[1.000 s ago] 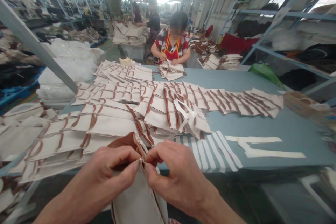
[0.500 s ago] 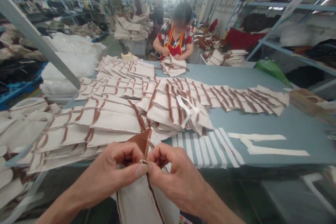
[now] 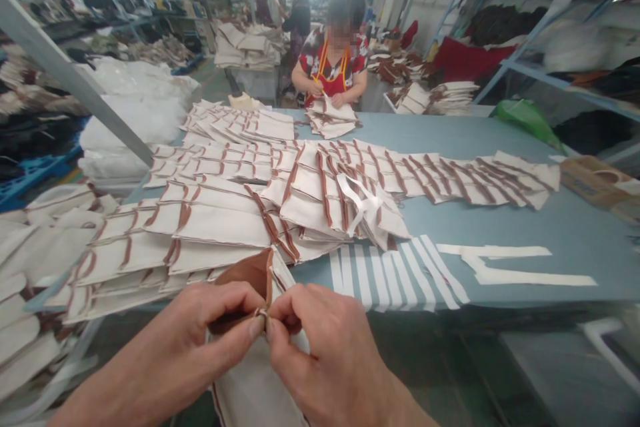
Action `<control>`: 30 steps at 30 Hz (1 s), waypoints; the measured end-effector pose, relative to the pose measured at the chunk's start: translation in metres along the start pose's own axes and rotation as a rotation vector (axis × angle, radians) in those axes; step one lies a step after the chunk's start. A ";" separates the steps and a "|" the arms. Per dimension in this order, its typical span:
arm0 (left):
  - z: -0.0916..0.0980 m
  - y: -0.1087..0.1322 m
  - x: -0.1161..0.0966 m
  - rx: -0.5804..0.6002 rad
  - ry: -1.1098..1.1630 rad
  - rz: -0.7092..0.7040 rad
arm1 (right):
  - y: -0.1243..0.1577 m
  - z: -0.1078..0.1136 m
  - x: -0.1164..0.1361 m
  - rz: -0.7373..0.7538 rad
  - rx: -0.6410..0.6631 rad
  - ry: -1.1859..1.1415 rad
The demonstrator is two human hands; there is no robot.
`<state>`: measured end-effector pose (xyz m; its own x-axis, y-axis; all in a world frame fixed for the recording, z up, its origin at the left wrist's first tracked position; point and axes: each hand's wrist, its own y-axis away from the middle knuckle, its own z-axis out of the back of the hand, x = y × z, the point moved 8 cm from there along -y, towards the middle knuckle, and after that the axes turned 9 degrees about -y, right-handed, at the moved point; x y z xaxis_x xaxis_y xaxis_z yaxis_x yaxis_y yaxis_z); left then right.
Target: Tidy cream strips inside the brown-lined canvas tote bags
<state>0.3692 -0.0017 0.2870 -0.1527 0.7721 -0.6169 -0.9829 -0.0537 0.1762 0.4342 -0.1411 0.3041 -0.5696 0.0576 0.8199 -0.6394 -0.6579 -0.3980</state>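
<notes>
A cream fabric piece with brown lining and brown edging (image 3: 255,380), sewn like a bag or pouch, hangs from my fingers in front of the table. My left hand (image 3: 200,333) pinches its upper edge between thumb and forefinger. Right beside it, my right hand (image 3: 320,333) grips the same edge, thumb and bent fingers together. The two thumb tips almost meet at a small gathered bit of the rim. Behind my hands the brown inside of the piece shows, open at the top. Its lower part runs out of view below.
Overlapping cream and brown pieces (image 3: 220,227) spread across the blue-grey table (image 3: 500,220). White strips (image 3: 395,273) and cream strips (image 3: 530,277) lie at its front edge. A person (image 3: 333,60) handles similar pieces opposite. A cardboard box (image 3: 595,180) stands right; a metal post (image 3: 75,73) slants at left.
Both hands, still pinching the rim, appear slightly lower and further left with the fabric piece. The camera view has shifted a little. The person opposite has moved slightly.
</notes>
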 end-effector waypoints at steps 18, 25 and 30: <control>0.002 0.011 0.006 -0.242 0.152 -0.031 | -0.029 0.002 0.001 0.345 0.261 -0.373; 0.008 0.017 -0.005 -0.196 0.074 -0.077 | -0.033 0.006 0.004 0.434 0.319 -0.246; 0.003 0.017 0.000 -0.060 0.030 -0.076 | -0.036 0.004 0.012 0.505 0.339 -0.028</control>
<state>0.3532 -0.0005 0.2919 -0.0798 0.7559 -0.6498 -0.9960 -0.0346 0.0820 0.4521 -0.1199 0.3300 -0.7431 -0.3406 0.5760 -0.0907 -0.8016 -0.5909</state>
